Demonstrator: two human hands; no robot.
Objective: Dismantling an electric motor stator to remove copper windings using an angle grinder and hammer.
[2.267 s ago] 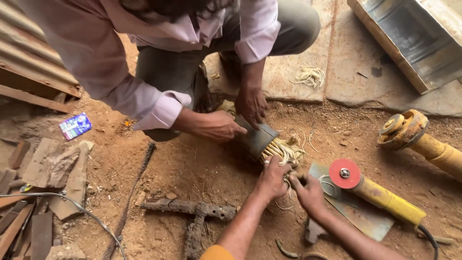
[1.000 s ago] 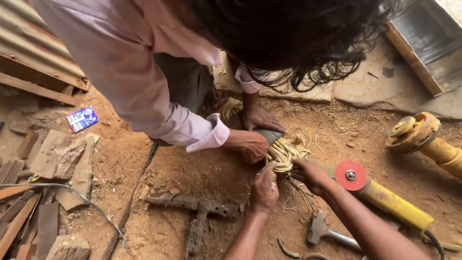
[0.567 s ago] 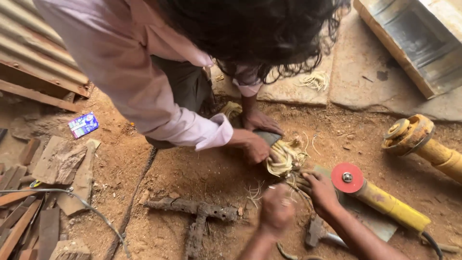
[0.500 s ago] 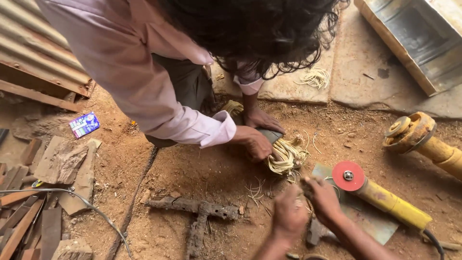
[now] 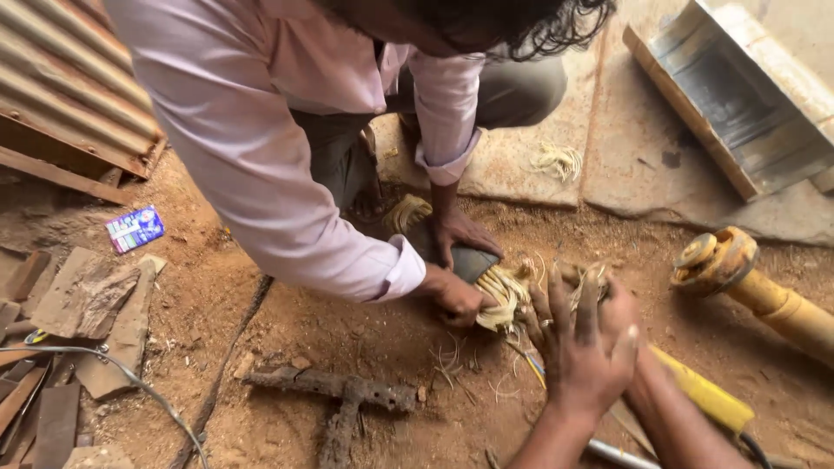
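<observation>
Pale straw-coloured fibres [image 5: 504, 295] spill from a dark grey, perhaps black, piece [image 5: 473, 260]. The co-worker's shirt sleeve [image 5: 287, 200] is pale pink-white. A yellow tool body [image 5: 708, 395] lies on reddish-brown dirt floor [image 5: 287, 339]. The shaft [image 5: 782, 308] is ochre yellow; the corrugated sheet [image 5: 61, 95] rust-streaked grey.

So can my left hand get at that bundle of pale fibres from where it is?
Probably yes: the left hand is already right beside the bundle of pale fibres, with bare ground between them, though the co-worker's hands cover its far end.

right hand [image 5: 621, 317]: mostly hidden behind left hand [image 5: 578, 347]
yellow tool [image 5: 708, 399]: head hidden under both hands
yellow shaft [image 5: 764, 295]: cut off at right edge
</observation>
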